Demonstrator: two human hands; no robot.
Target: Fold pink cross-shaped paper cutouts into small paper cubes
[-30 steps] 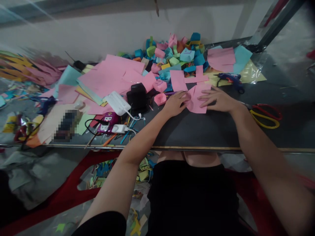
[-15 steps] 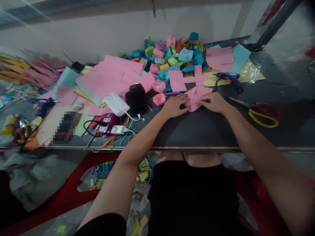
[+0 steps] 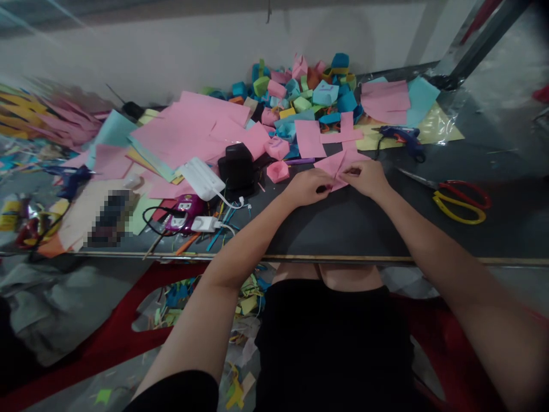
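Note:
A folded piece of pink paper [image 3: 338, 162] lies on the dark tabletop in front of me. At its lower left edge, my left hand [image 3: 309, 186] is closed, its thumb and fingertips pinching the paper. From the other side my right hand [image 3: 367, 178] pinches the paper near its middle fold, and its fingertips come close to those of the left. Just beyond are a pink paper rectangle [image 3: 309, 139] and a pink cross-shaped cutout [image 3: 346, 130]. A small pink paper box [image 3: 278, 171] stands left of my left hand.
Scissors [image 3: 461, 200] with red and yellow handles lie right of my right hand, and a blue glue gun [image 3: 402, 140] rests behind them. Folded paper shapes [image 3: 325, 93] are heaped at the back. Leftward are pink sheets [image 3: 184, 129], a white power bank [image 3: 201, 180] and a purple power strip [image 3: 185, 213].
My left hand has drawn its spread fingers in to the paper's lower edge. The right hand has shifted slightly left, and the lower corner of the paper has been folded up.

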